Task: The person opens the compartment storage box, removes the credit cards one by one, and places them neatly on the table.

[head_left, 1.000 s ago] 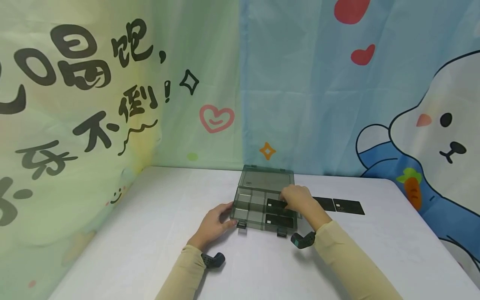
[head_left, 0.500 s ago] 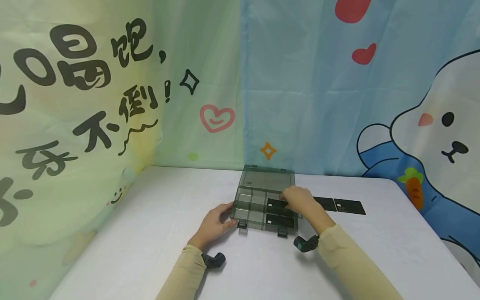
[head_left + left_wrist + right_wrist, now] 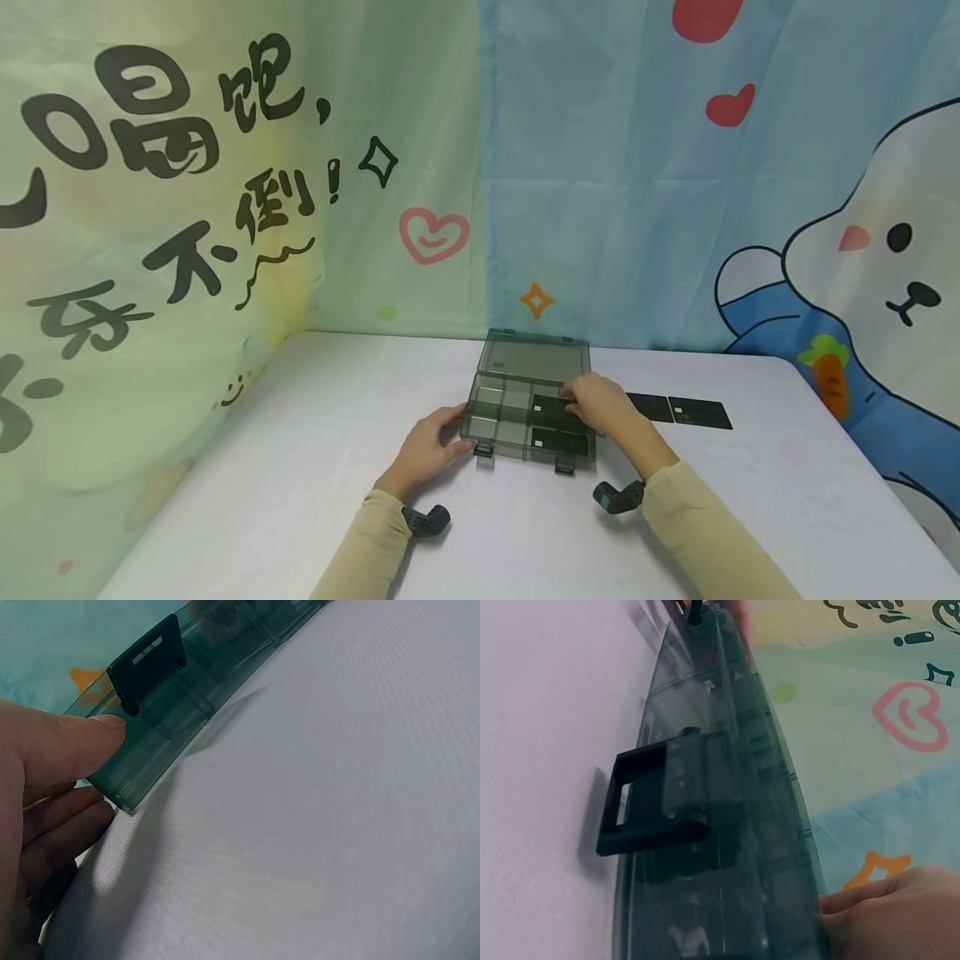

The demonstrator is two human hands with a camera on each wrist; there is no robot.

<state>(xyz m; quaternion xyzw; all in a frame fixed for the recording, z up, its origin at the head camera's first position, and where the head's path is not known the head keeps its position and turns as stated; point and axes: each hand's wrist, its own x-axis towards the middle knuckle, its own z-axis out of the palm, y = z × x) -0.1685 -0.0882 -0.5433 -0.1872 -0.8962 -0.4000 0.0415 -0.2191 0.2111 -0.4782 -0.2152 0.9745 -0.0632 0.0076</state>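
Note:
A translucent dark green compartment box (image 3: 501,412) lies with its lid (image 3: 534,358) folded back. My left hand (image 3: 425,452) grips its near left corner; in the left wrist view the thumb (image 3: 82,742) lies on the front wall beside a latch (image 3: 150,664). My right hand (image 3: 600,402) reaches over the right side, fingertips at the right end of a black card (image 3: 550,410) in a right compartment. Whether they pinch it I cannot tell. Another black card (image 3: 559,441) lies in the compartment in front. The right wrist view shows part of this hand (image 3: 900,915) beyond the box wall.
Two more black cards, one partly behind my right wrist (image 3: 651,407) and one farther right (image 3: 700,412), lie on the white table (image 3: 525,533). A printed curtain (image 3: 600,208) hangs along the back edge. Two latches stick out from the box front, one at the right (image 3: 565,463).
My right fingers have shifted slightly and spread a little over the card, showing more of it. The right wrist and sleeve have moved slightly right. The left hand and box stay put.

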